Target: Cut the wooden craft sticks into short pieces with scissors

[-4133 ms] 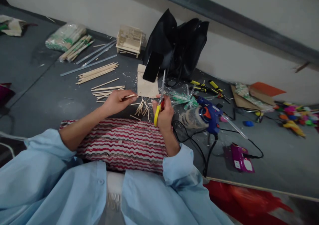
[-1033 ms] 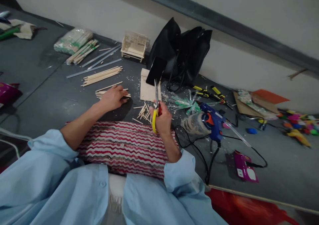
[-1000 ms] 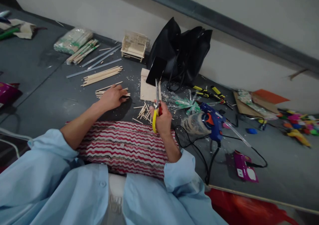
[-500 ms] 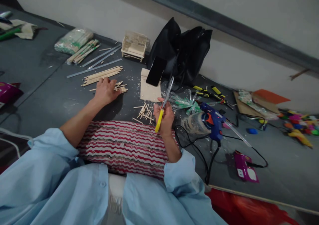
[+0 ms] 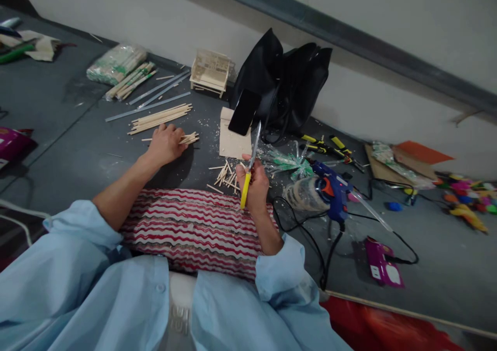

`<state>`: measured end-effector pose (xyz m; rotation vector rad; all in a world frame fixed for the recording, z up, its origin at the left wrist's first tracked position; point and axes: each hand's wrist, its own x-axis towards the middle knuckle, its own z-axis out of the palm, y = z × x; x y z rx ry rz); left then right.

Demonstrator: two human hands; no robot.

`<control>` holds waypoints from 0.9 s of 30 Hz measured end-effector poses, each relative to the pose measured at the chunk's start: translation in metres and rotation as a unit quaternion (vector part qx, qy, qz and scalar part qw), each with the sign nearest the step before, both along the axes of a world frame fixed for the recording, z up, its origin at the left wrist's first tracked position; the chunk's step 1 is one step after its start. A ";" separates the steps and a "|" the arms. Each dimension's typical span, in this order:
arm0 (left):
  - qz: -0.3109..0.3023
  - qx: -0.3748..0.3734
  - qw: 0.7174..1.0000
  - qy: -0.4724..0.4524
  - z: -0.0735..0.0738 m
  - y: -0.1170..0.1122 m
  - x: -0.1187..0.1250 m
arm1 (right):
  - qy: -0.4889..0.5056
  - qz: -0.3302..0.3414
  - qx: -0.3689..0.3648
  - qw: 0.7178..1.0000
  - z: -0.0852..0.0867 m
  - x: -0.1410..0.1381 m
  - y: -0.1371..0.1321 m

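My left hand (image 5: 165, 144) rests on the grey floor, fingers curled over a small bundle of thin wooden sticks (image 5: 189, 138). My right hand (image 5: 254, 184) is closed round the yellow-and-red handles of a pair of scissors (image 5: 248, 167), whose blades point up and away. A scatter of short cut stick pieces (image 5: 225, 174) lies between the two hands. A red-and-white wavy-striped cloth (image 5: 194, 229) covers my lap below both wrists.
A longer stick pile (image 5: 159, 117), bagged sticks (image 5: 116, 63) and a small stick model (image 5: 210, 70) lie beyond. A black bag (image 5: 285, 84) props a phone (image 5: 244, 113) over a card (image 5: 233, 141). A blue glue gun (image 5: 330, 188), pliers (image 5: 326, 145) and cables sit right.
My left hand slid from the cut pieces out to the stick bundle further left and closed over it. The scissors tilted in my right hand, which stayed in place.
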<state>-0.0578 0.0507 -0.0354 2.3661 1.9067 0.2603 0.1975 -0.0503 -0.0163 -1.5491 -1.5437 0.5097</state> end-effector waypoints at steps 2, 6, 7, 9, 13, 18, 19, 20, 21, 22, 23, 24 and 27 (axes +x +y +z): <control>-0.005 -0.006 1.000 -0.016 0.002 0.004 -0.004 | -0.004 -0.001 0.007 1.000 0.001 0.000 0.000; 0.036 0.029 0.998 -0.034 0.011 0.009 -0.018 | -0.004 -0.003 0.016 1.000 0.002 -0.001 0.000; 0.055 0.043 0.997 -0.031 0.013 0.009 -0.022 | -0.006 -0.003 0.015 1.000 0.002 -0.001 0.000; 0.091 0.059 0.994 -0.021 0.016 0.007 -0.027 | -0.014 -0.002 0.015 1.000 0.002 -0.001 0.000; 0.119 0.038 0.992 -0.010 0.019 0.004 -0.029 | -0.026 0.002 0.021 0.999 0.002 -0.001 0.000; 0.128 -0.013 0.992 0.009 0.019 0.008 -0.028 | -0.027 0.003 0.027 0.999 0.000 -0.001 0.000; 0.133 -0.017 0.991 0.018 0.019 0.009 -0.028 | -0.027 0.002 0.027 0.999 -0.001 -0.001 0.000; 0.141 -0.020 0.989 0.029 0.019 0.010 -0.028 | -0.025 0.001 0.027 0.999 -0.001 -0.001 0.000; 0.147 -0.021 0.988 0.040 0.019 0.011 -0.028 | -0.022 0.003 0.027 0.999 -0.002 -0.001 0.000; 0.150 -0.020 0.987 0.050 0.019 0.011 -0.027 | -0.017 0.005 0.026 1.000 -0.003 -0.001 0.000; 0.150 -0.021 0.987 0.057 0.019 0.011 -0.027 | -0.012 0.009 0.023 1.000 -0.003 0.000 0.000; 0.146 -0.023 0.987 0.064 0.020 0.010 -0.026 | -0.006 0.012 0.019 1.000 -0.003 -0.001 0.000; 0.124 -0.041 0.988 0.083 0.023 0.009 -0.026 | 0.003 0.016 0.007 1.000 -0.003 -0.001 0.000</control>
